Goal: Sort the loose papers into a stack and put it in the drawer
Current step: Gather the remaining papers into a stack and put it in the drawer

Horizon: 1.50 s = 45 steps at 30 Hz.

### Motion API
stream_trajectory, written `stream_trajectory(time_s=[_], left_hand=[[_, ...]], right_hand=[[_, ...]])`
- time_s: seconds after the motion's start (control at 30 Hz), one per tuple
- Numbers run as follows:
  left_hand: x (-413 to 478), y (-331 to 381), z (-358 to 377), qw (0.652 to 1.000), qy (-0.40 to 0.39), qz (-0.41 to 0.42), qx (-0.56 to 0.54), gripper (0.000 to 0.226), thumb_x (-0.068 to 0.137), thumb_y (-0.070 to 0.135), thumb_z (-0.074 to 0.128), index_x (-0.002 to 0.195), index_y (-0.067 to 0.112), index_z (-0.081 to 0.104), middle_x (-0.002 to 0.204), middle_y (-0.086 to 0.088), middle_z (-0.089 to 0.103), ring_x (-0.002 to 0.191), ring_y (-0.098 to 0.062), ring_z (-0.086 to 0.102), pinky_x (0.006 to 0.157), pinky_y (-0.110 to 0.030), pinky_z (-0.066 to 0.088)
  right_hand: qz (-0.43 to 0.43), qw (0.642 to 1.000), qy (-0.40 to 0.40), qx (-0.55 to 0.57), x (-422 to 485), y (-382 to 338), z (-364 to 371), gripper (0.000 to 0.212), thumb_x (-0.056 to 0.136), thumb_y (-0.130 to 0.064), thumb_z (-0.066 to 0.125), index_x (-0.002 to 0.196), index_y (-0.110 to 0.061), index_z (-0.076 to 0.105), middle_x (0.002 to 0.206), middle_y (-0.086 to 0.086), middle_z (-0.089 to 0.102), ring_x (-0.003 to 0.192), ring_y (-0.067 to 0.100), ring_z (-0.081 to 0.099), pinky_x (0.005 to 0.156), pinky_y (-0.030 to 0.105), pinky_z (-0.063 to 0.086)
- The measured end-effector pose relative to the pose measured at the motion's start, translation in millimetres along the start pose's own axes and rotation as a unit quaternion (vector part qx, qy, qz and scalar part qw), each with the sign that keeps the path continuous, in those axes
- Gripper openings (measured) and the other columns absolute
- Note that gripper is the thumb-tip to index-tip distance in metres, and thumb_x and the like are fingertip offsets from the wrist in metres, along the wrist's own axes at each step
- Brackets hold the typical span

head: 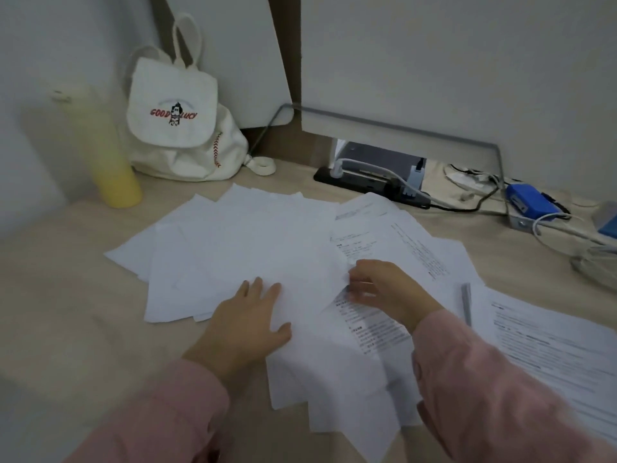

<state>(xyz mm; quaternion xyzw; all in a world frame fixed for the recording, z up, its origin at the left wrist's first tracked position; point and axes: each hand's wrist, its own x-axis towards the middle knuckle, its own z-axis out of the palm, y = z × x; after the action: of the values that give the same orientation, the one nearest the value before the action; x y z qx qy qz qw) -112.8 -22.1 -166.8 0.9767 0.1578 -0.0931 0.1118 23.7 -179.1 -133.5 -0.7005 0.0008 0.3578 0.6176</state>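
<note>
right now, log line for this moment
left hand: flat on loose white paper sheets | right hand: pinching a sheet edge | stack: not formed

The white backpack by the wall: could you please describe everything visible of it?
The white backpack looks like soft canvas and sits slumped on the desk against the wall. Its closed flap carries red GOOD LUCK lettering around a small cartoon figure. Red baseball-style stitching curves down its side, and a looped handle stands above. A yellow bottle stands just left.
</note>
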Motion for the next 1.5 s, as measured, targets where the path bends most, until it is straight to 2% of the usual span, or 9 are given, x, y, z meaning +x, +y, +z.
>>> stream_trajectory(time_s=[0.2,0.3,0.5,0.7,0.9,1.0,1.13,1.23,1.5], left_hand=[[-1,-29,12,0.998,0.041,0.041,-0.029,0.124,0.047,0.097,0.018,0.149,0.026,0.016,0.154,0.014,0.001,0.147,-0.014,0.007,0.118,-0.033,0.01],[0,-40,19,0.992,0.081,0.082,-0.05,0.112,0.064,0.092,0.019,0.128,0.009,0.057,0.138,-0.008,0.051,0.125,-0.027,0.053,0.106,-0.03,0.034],[-4,-61,20,0.969,0.172,0.097,-0.147,0.115,0.051,0.096,0.036,0.145,0.032,0.018,0.15,0.013,0.014,0.141,-0.003,0.016,0.115,-0.028,0.019],[13,-83,5,0.946,0.281,0.116,-0.113,0.061,0.078,0.034,0.064,0.135,0.022,0.046,0.133,-0.003,0.056,0.125,-0.01,0.038,0.104,-0.034,0.04],[11,-61,-43,0.875,0.342,0.036,-0.34,0.034,0.086,0.009,0.053,0.108,0.033,0.062,0.099,0.042,0.059,0.096,0.011,0.059,0.085,-0.008,0.044],[11,-45,-54,0.81,0.348,-0.023,-0.471,0.026,0.091,0.011,0.056,0.065,0.018,0.058,0.051,0.02,0.058,0.049,0.005,0.053,0.05,-0.002,0.038],[7,-26,-68,0.654,0.306,-0.012,-0.692,0.015,0.089,0.021,0.059,0.099,0.016,0.069,0.094,0.006,0.075,0.088,-0.009,0.07,0.079,-0.023,0.053],[4,-18,-72,0.581,0.271,0.009,-0.767,0.015,0.089,0.017,0.057,0.099,0.019,0.068,0.094,0.008,0.076,0.088,-0.006,0.071,0.07,-0.02,0.057],[2,-15,-28,0.61,0.168,-0.05,-0.773,0.02,0.089,0.018,0.056,0.107,0.018,0.066,0.1,0.002,0.075,0.091,-0.014,0.07,0.077,-0.03,0.056]], right_hand=[[0.02,0.999,-0.036,0.025,19,3,25,0.004,0.087,-0.008,0.059,0.084,-0.006,0.061,0.081,0.012,0.06,0.071,0.024,0.056,0.063,0.031,0.05],[0.02,0.998,-0.039,0.039,29,6,42,0.025,0.087,-0.003,0.056,0.111,-0.001,0.058,0.101,0.017,0.064,0.083,0.027,0.061,0.064,0.032,0.055],[0.03,0.991,-0.055,0.118,34,-1,55,0.026,0.085,0.009,0.047,0.108,0.009,0.059,0.108,0.023,0.064,0.088,0.033,0.062,0.062,0.032,0.059],[-0.005,0.971,-0.122,0.204,11,-25,45,0.02,0.086,0.01,0.045,0.091,0.0,0.063,0.076,0.011,0.075,0.066,0.021,0.072,0.055,0.028,0.059],[-0.123,0.956,-0.185,0.19,-18,-48,27,0.048,0.079,-0.036,0.056,0.122,-0.015,0.057,0.116,0.01,0.068,0.102,0.023,0.068,0.082,0.035,0.057],[-0.108,0.967,-0.152,0.176,-19,-47,8,0.067,0.069,-0.042,0.067,0.128,-0.016,0.052,0.122,0.011,0.065,0.11,0.027,0.063,0.093,0.042,0.052],[-0.056,0.987,-0.073,0.132,-14,-28,-5,0.065,0.078,-0.032,0.063,0.137,-0.013,0.044,0.133,0.013,0.053,0.117,0.027,0.055,0.099,0.043,0.044],[-0.044,0.989,-0.047,0.133,-15,-14,-10,0.073,0.073,-0.039,0.069,0.138,-0.019,0.042,0.137,0.012,0.048,0.119,0.027,0.053,0.097,0.044,0.045],[-0.151,0.952,-0.15,0.219,-19,-2,-8,0.048,0.089,-0.032,0.054,0.135,-0.021,0.048,0.134,0.004,0.058,0.122,0.022,0.056,0.106,0.046,0.038]])
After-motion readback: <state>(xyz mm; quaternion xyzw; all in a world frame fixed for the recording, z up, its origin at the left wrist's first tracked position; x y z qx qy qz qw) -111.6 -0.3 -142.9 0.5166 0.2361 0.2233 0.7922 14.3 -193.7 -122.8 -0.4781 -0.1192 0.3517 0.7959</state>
